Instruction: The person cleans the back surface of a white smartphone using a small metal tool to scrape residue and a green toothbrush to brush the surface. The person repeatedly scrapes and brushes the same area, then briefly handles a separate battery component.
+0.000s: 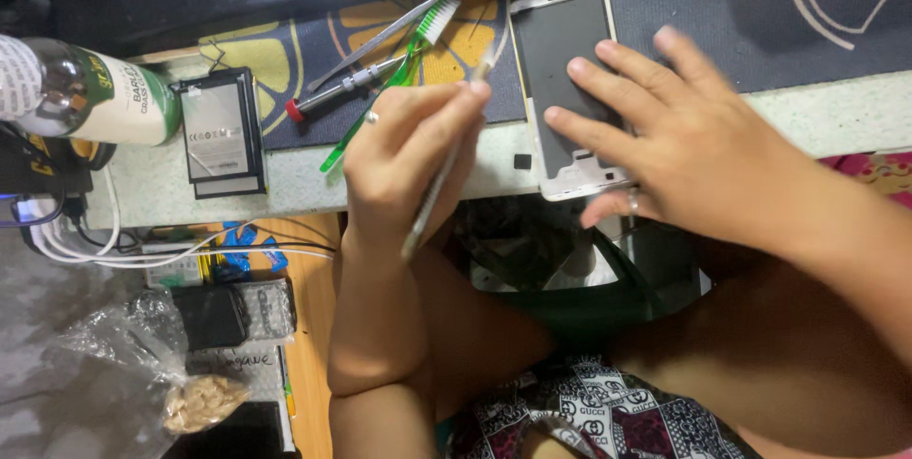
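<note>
From the head camera, the left hand (pixel 404 160) is closed in a pen-like pinch around a thin grey metal tool (pixel 439 183), whose upper tip points toward the top left corner of a white-framed smartphone with a dark flat panel (pixel 560 50). The tool's lower end sticks out below the palm, past the table edge. The right hand (pixel 689 150) lies open and flat, fingers spread, pressing on the lower right part of that phone, which rests half on the pale table edge (pixel 826 112) and half on a dark patterned work mat (pixel 665 12). Just left of the pinching fingers lie a green-handled toothbrush (pixel 399 65), a pair of silver tweezers (pixel 380 39) and a red-tipped small screwdriver (pixel 337 93). Farther left of them sits a flat rectangular grey phone battery (pixel 217 131), and beyond it a green-and-white labelled bottle (pixel 95 93) lies on its side.
</note>
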